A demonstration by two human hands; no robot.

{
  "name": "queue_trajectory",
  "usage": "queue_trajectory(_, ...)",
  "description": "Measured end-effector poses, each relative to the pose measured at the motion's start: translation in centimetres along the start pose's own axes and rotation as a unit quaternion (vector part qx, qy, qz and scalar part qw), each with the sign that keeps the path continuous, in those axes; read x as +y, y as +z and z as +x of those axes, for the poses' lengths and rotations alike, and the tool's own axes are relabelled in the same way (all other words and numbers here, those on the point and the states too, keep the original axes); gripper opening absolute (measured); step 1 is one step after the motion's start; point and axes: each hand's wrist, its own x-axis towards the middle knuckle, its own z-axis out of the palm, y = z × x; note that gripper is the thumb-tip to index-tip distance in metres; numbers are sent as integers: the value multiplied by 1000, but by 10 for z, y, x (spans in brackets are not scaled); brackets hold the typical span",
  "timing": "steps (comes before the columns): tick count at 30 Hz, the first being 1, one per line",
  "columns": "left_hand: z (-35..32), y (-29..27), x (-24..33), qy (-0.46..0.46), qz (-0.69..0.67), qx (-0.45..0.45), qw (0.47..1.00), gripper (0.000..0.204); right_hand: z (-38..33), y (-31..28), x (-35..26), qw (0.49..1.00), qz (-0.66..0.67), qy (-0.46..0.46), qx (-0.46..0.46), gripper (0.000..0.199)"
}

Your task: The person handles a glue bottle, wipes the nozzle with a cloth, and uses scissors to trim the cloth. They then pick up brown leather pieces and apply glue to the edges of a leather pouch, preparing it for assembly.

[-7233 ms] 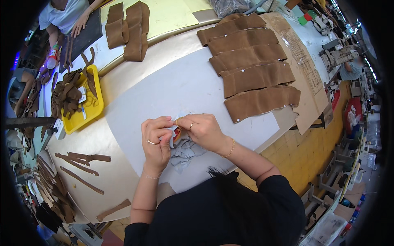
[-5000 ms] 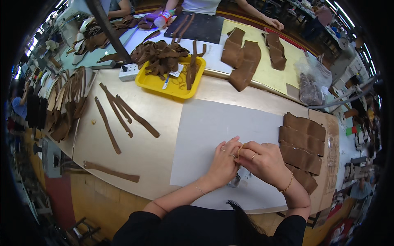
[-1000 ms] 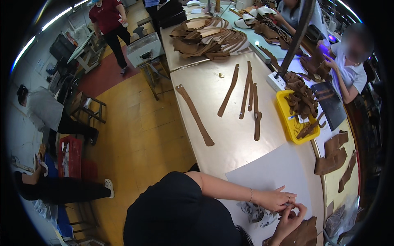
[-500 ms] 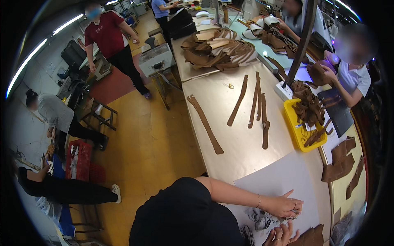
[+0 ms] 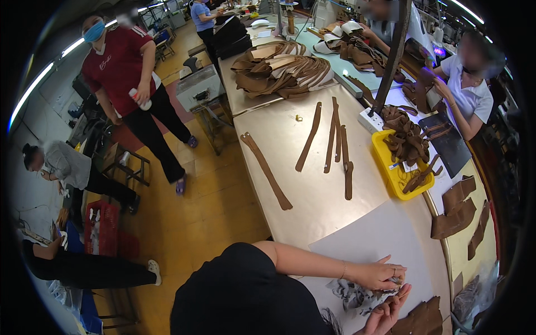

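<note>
Scraps (image 5: 347,292), grey and crumpled, just beside left fingers (image 5: 396,272), near right fingers (image 5: 401,295), both grips unclear.

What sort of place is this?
Likely a leather or fabric workshop: brown strips on the table, a heap of brown pieces beyond them, and a person in white handling brown material.

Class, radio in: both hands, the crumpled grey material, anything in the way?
Left hand, fingers curled, grip unclear. Right hand close by, palm showing. Crumpled grey material beside left hand. Brown pieces beside right hand, possibly in the way.
</note>
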Motion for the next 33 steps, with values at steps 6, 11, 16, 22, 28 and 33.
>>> queue_trajectory(6,2,6,-6,-4,-16,13,1000,21,13,20,-12,748,-613,-236,-92,41)
queue_trajectory(11,-1,7,-7,4,-6,22,1000,24,7,52,-13,526,-778,-319,-127,27)
queue_trajectory(16,-1,12,-9,30,31,26,999,23,7,40,4,551,-737,-379,-98,21)
queue_trajectory(22,-2,16,-8,47,44,42,997,20,2,49,-11,544,-778,-297,-100,30)
queue_trajectory(28,2,10,-8,33,40,34,998,15,2,27,-7,428,-770,-460,-113,24)
queue_trajectory(33,1,9,-6,34,38,45,998,18,-18,18,0,387,-798,-436,-152,11)
